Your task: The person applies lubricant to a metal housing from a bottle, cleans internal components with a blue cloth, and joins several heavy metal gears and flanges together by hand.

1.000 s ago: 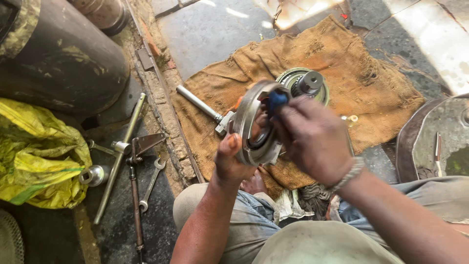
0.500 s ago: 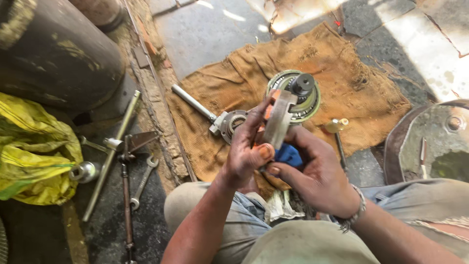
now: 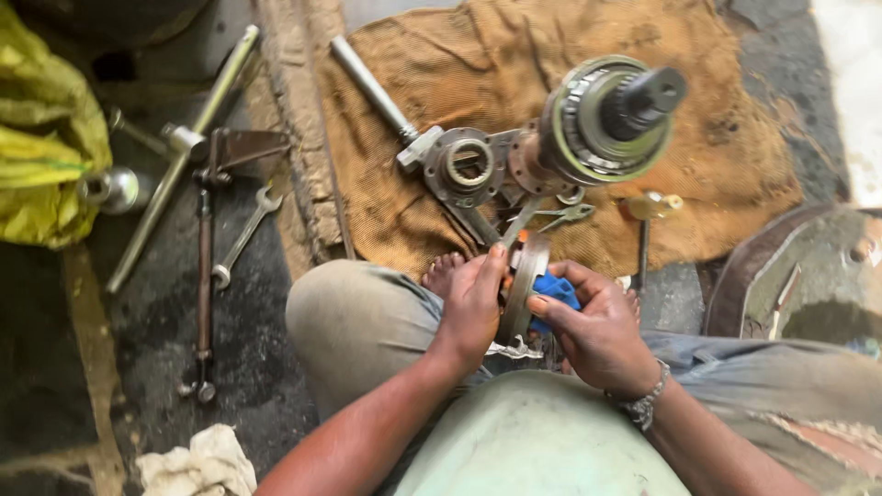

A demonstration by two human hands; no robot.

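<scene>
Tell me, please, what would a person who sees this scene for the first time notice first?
Probably the two hands low in the middle: the left hand grips a round metal disc held on edge, while the right hand presses a blue cloth against its other side. Just above them, on the brown sackcloth, stands a large shaft with a bearing ring. At the far left lies a crumpled yellow bag.

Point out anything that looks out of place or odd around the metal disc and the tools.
Nothing stands out. The left hand and right hand hold the metal disc on edge with a blue cloth behind it. A wrench lies loose on the floor.
</scene>
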